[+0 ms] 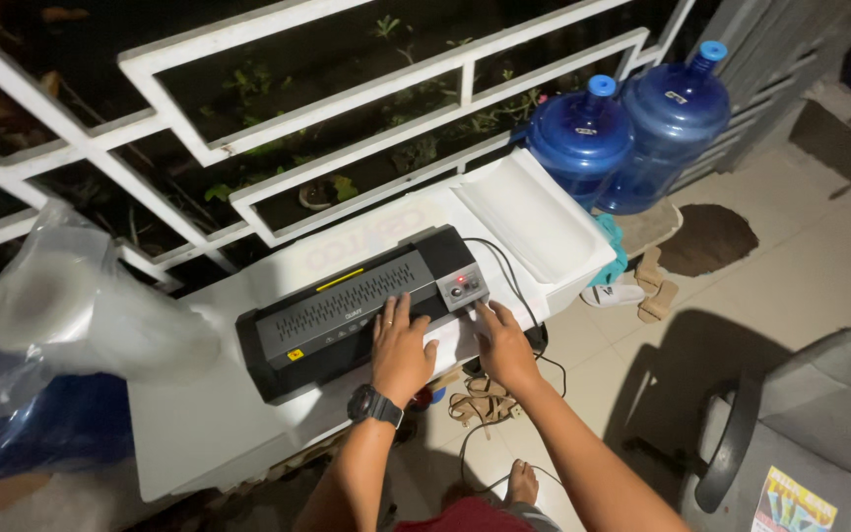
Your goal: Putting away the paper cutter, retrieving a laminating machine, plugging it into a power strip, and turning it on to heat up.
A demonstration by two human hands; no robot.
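Black and slotted, the laminator (361, 310) is lying across the white worktop (209, 424), its long side running at a slant toward the railing (278, 128). The left hand (401, 350) is resting flat on the laminator's front edge, fingers spread and straight, gripping nothing; a dark watch (374, 406) is sitting on that wrist. The right hand (504, 345) is lying just beside it, fingers stretched out and open, the tips touching a pale sheet (457, 340) at the laminator's front right corner, just below the small control panel (462, 287) where a red light is glowing. A black cord (514, 286) is trailing from the laminator's right end over the worktop's edge and down to the floor. A white tray (534, 217) is sitting at the worktop's far right end. A roll in clear plastic wrap (61, 305) is lying at the left end of the worktop. Two blue water jugs (632, 128) are standing on the floor beyond the tray, touching each other. Sandals (485, 399) are lying on the tiles below the hands, and a grey chair (810, 443) is standing at the right.
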